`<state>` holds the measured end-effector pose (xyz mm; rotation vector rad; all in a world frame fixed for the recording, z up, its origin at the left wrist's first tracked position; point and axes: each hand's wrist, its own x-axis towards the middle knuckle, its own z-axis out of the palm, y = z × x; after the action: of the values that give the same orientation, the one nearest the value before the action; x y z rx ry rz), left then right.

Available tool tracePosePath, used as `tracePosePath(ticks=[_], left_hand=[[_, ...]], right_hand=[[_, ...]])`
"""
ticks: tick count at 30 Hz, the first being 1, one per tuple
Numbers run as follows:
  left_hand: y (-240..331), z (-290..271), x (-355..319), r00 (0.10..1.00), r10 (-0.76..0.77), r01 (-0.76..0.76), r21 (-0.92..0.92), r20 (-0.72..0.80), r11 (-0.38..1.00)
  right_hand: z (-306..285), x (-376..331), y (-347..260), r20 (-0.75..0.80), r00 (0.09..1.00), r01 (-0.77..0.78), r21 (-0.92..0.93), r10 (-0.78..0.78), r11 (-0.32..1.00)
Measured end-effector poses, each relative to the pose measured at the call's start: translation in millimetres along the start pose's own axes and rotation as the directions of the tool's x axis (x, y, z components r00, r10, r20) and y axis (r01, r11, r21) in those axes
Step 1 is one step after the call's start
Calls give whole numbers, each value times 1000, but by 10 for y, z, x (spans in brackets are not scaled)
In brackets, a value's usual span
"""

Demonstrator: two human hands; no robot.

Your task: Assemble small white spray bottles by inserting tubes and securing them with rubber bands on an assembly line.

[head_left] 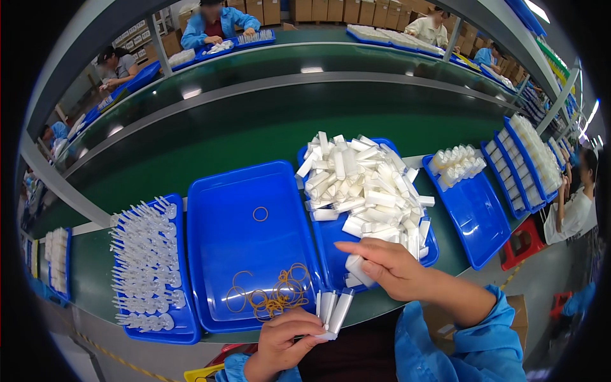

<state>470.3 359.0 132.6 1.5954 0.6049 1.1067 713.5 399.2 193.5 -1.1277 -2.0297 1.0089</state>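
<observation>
Left hand (283, 344) grip closed on white tubes (333, 311) | right hand (388, 267) pinching one tube (358, 270) from tray pile (366, 184)

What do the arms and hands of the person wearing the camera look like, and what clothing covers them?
Both hands, the left hand and the right hand, are bare: no gloves, rings or watch are visible. Each arm wears a light blue sleeve, the left sleeve and the right sleeve, of plain cloth like a work coat, with a gathered cuff near the wrist. No markings are visible on them.
</observation>
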Motion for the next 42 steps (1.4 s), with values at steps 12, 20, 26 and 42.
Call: tracePosePath(ticks=[12, 20, 26, 42], left_hand=[[59, 103, 145, 989, 81, -80, -10, 125, 997], [42, 166, 150, 989, 25, -23, -21, 145, 1000], [20, 168, 150, 983, -1, 5, -17, 184, 1000], [-1, 118, 142, 972, -30, 21, 40, 233, 999]], right_hand=[[131, -168, 123, -23, 913, -196, 850, 406, 489], [135, -169, 133, 104, 884, -269, 910, 455, 315], [135, -236, 183, 25, 906, -265, 812, 423, 520], [-67, -237, 0, 118, 949, -307, 144, 291, 941]])
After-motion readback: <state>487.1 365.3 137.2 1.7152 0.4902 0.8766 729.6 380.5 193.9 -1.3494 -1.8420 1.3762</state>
